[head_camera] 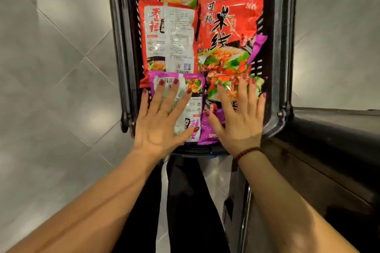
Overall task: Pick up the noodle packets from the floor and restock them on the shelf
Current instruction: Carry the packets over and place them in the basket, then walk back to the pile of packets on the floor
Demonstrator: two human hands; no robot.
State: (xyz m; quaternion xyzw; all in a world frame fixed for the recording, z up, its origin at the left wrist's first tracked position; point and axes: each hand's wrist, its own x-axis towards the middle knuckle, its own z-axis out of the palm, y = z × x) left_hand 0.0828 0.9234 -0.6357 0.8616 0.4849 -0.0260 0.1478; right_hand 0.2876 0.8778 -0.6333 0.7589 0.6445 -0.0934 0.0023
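Grey floor tiles surround a black basket where left hand and right hand lie flat, fingers spread, gripping nothing, on light, crinkly, slippery noodle packets (best pinched at edges).

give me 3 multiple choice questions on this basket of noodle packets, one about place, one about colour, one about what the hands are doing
1. Where do the packets lie?
A. in a dark basket
B. on a shelf
C. on bare tiles

2. What colour is the packet under the left hand?
A. green
B. purple
C. blue

3. How are the hands?
A. fists closed
B. flat, fingers spread
C. off the packets

Answers:
1. A: the basket has dark slotted walls around the packets.
2. B: the purple packet shows beside the left hand.
3. B: the left and right hand lie open on top of the packets.
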